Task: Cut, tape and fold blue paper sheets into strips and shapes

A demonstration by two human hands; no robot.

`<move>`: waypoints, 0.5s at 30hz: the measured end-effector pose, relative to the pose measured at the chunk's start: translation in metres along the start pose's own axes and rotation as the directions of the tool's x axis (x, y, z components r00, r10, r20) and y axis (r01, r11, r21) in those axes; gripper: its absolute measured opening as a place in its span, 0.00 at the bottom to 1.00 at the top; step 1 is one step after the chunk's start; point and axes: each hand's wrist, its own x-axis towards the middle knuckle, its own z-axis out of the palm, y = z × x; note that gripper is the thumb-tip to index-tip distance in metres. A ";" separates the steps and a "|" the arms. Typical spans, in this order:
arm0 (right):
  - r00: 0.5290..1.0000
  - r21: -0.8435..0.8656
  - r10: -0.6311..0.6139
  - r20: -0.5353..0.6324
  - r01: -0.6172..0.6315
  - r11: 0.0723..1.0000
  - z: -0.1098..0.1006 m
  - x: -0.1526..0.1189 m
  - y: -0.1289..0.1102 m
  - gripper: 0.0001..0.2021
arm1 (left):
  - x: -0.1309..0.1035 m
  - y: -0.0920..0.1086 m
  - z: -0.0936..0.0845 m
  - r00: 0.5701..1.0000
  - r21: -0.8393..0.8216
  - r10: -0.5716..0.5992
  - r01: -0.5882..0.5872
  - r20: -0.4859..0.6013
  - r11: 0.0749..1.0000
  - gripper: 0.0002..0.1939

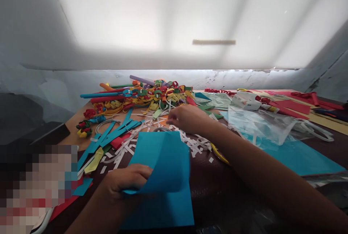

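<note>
My left hand (130, 178) is closed on the near left edge of a blue paper sheet (165, 158), which curls over toward the right. Under it lies more blue paper (174, 210). My right hand (181, 118) is stretched forward beyond the sheet, over a scatter of white paper strips (194, 141). Its fingers point left and bend together; whether anything small is between them is hidden. Just below that hand, a ring-shaped roll (161, 129) shows behind the blue sheet's far edge.
Colourful paper chains (163, 92) are heaped at the back. Blue strips (108, 136) and paper flowers (84, 129) lie on the left. At right are a clear plastic bag (261, 121), a large blue sheet (304, 158) and red paper (293, 106). A yellow ring (219, 155) lies beside my right forearm.
</note>
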 end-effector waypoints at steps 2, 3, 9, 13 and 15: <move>0.996 -0.062 0.048 0.071 -0.044 0.997 0.012 0.012 0.004 0.17 | 0.002 -0.002 0.003 0.992 0.054 0.089 -0.094 0.093 0.994 0.06; 0.994 -0.079 0.061 0.094 -0.053 0.995 0.019 0.014 0.005 0.15 | 0.003 -0.003 0.004 0.986 0.070 0.127 -0.135 0.111 0.988 0.06; 0.991 -0.015 0.125 0.055 -0.125 0.992 0.036 0.015 0.015 0.07 | 0.001 0.000 0.000 0.999 0.232 0.007 -0.014 0.032 0.973 0.09; 0.931 0.157 0.238 -0.277 -0.201 0.967 0.021 0.021 0.028 0.06 | 0.003 0.004 -0.001 0.989 0.314 -0.127 0.097 0.076 0.944 0.13; 0.866 0.275 0.278 -0.417 -0.171 0.946 0.013 0.022 0.034 0.10 | 0.004 0.002 0.001 0.993 0.351 -0.119 0.108 0.009 0.930 0.13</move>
